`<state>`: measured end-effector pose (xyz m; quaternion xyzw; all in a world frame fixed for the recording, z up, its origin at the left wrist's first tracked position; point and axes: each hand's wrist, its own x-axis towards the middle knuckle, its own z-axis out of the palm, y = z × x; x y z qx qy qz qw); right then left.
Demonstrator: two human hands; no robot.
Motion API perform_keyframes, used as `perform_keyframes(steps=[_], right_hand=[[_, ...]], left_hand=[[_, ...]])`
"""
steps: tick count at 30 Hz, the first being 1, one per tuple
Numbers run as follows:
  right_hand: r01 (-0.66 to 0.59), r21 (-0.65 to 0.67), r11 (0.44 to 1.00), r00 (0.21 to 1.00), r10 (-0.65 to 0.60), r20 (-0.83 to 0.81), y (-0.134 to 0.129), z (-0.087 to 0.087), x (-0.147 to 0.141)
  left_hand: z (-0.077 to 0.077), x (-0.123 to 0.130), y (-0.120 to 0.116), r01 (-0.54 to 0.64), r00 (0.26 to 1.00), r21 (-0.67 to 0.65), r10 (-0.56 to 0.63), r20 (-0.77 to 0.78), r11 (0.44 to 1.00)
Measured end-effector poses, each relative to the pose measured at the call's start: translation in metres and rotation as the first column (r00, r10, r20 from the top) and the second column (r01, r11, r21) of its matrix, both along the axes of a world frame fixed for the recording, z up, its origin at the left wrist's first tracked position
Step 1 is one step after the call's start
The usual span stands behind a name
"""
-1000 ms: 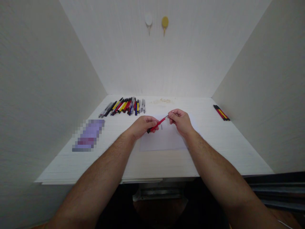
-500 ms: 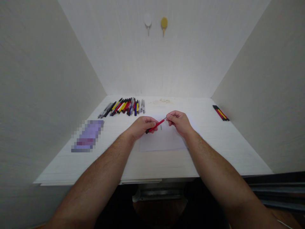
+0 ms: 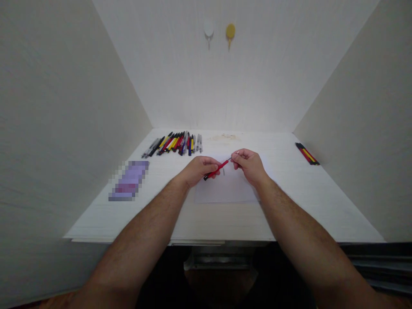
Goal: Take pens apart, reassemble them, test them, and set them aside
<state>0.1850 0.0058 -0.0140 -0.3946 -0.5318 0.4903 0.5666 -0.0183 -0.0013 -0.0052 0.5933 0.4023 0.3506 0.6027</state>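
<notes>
Red pen barrel (image 3: 222, 165) with a black end is held slanted in my left hand (image 3: 206, 168), its upper end pointing toward my right hand (image 3: 245, 162). My right hand pinches a thin refill (image 3: 229, 159) that reaches into the barrel's upper end. Both hands are over a white paper sheet (image 3: 225, 193). On the sheet, between the hands, lies a small grey piece (image 3: 224, 171), too small to name.
Many-coloured pens (image 3: 174, 143) lie in a row at the back left. Several red, yellow and black pens (image 3: 307, 154) lie by the right wall. A blurred purple object (image 3: 130, 180) is at the left. Two hooks, white (image 3: 208, 30) and yellow (image 3: 230, 31), are on the back wall.
The whole view has shifted, so things appear further right. My hands keep nearly the same grip on the barrel and refill.
</notes>
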Motion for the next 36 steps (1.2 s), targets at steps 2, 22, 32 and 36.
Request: perform_keyframes(steps=[2,22,32,36], right_hand=[[0.016,0.008,1.000,1.000,-0.016,0.022,-0.0007,0.0008,0.0001],[0.006,-0.067,0.998,0.995,-0.012,-0.095,-0.0006,0.0039,0.0015],[0.032,-0.005,0.999,0.999,-0.032,0.035,0.0002,0.0025,0.0034],[-0.031,-0.036,0.999,0.999,0.030,-0.028,-0.0002,0.0001,0.0027]], left_hand=[[-0.0007,0.0004,0.0004,-0.004,1.000,0.011,0.004,-0.007,1.000],[-0.0012,0.0004,0.0013,-0.020,0.998,0.085,0.025,-0.061,0.996],[0.0008,0.0009,0.0005,-0.026,0.994,0.084,0.035,-0.105,0.996],[0.0037,0.0016,-0.0014,-0.017,0.995,0.084,0.025,-0.093,0.996]])
